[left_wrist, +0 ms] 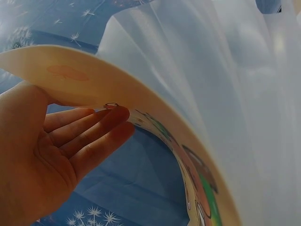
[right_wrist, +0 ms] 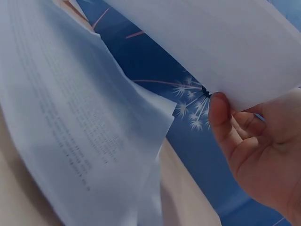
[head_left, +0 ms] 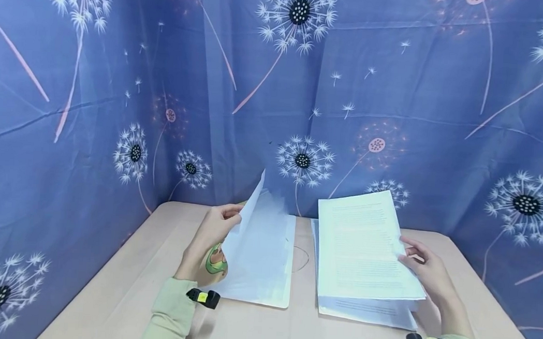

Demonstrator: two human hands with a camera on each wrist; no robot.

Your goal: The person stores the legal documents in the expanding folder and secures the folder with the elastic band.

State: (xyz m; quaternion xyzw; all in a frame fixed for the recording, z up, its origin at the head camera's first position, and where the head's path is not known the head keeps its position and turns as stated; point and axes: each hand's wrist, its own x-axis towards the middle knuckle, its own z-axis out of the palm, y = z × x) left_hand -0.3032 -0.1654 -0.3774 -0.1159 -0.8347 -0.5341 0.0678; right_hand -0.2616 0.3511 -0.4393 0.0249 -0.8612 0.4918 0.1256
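Observation:
Left of centre in the head view, a folder [head_left: 286, 263] lies on the table with its cover lifted. My left hand [head_left: 215, 231] holds that cover [left_wrist: 136, 89], tan with a cartoon drawing, between thumb and fingers. Translucent white plastic pages [left_wrist: 188, 61] spread beside the bent cover. On the right, my right hand [head_left: 428, 270] pinches the right edge of a printed sheet [head_left: 360, 247], raised at a tilt. In the right wrist view, thumb and fingertips meet at the corner of a white sheet [right_wrist: 235, 47]. Below it lie more printed sheets [head_left: 370, 310], partly hidden.
The pale table [head_left: 238, 328] reaches back to a blue curtain [head_left: 265, 112] with dandelion prints, which also hangs along both sides. A thin curved line [head_left: 307, 260] shows on the tabletop between folder and papers. Each wrist wears a black strap [head_left: 203, 297].

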